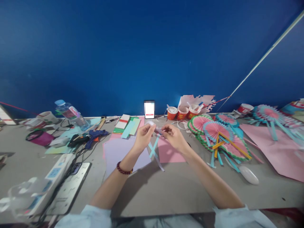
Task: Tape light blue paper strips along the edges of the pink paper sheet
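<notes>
Both hands meet above the middle of the table, fingers pinched around a small pale lilac paper strip (pixel 158 129). My left hand (pixel 145 134) is closed on its left end, with a beaded bracelet at the wrist. On the right end, my right hand (pixel 172 134) is closed too, fingertips close to the left ones. Below the hands, crossed light blue strips (pixel 154 148) and a loose lilac tail hang or lie; which is hard to tell. Underneath are a lilac sheet (pixel 125 155) and a pink sheet (pixel 169 152).
A lit phone (pixel 149 109) stands against the blue wall. Red cups (pixel 182 112) and folded paper fans (pixel 218 134) are at the right. A glue gun (pixel 93 137), bottle (pixel 72 114) and power strip (pixel 52 180) are at the left. A white oval object (pixel 249 175) lies right.
</notes>
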`<state>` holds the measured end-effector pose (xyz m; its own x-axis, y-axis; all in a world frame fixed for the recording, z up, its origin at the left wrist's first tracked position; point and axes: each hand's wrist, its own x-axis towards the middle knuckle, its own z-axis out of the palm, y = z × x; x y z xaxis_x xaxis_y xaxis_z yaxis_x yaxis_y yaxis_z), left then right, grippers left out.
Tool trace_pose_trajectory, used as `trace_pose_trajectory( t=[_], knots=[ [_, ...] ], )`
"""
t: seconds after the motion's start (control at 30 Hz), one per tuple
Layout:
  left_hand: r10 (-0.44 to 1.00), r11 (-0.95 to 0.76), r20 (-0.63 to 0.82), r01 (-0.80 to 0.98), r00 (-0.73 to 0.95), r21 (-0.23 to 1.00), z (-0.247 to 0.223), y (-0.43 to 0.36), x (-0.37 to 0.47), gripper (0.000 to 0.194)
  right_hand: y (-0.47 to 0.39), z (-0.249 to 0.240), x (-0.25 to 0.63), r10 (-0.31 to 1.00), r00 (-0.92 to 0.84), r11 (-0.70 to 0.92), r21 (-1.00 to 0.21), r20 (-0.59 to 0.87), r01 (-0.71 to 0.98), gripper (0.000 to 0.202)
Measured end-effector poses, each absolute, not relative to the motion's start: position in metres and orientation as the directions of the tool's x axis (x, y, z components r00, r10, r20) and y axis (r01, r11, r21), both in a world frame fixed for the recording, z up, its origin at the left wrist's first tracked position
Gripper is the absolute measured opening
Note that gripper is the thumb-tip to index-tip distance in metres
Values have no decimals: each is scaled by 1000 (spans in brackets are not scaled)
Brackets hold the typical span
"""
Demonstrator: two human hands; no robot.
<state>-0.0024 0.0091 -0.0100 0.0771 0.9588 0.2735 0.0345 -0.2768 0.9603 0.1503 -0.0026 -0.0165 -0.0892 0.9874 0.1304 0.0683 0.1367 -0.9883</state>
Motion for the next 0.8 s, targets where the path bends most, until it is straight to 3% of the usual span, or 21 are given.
trace_pose_trajectory(
  t=[0.4,0.6,0.8],
  knots=[
    [944,-328,329,40,-8,944,-12,13,-9,36,-5,-14,148,985,-95,149,-986,141,73,27],
    [945,-313,302,75,129,947,-8,11,-6,26,-6,-14,149,989,-84,123,-992,119,42,26],
    [942,-333,326,117,81,935,-9,10,-6,21,-4,-18,148,981,-94,175,-984,171,39,21]
  ],
)
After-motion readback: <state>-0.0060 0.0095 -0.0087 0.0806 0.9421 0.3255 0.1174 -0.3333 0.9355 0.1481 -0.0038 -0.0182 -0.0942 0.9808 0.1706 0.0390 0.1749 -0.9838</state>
